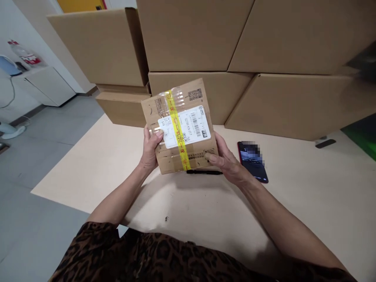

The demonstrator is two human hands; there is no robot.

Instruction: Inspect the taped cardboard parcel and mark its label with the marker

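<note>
A small cardboard box is held up above the table, tilted, between my two hands. Yellow printed tape runs across it over a white shipping label with barcodes. My left hand grips the box's left edge, thumb on the front face. On the lower right edge my right hand is closed, its thumb also on the front; its other fingers are partly hidden behind the box. Below the box a black pen lies on the table, partly covered. Right of my right hand lies a phone with its screen lit.
Large cardboard boxes are stacked along the back of the pale table. A dark flat object lies near their right end. At the far left, a bottle stands on a white cabinet.
</note>
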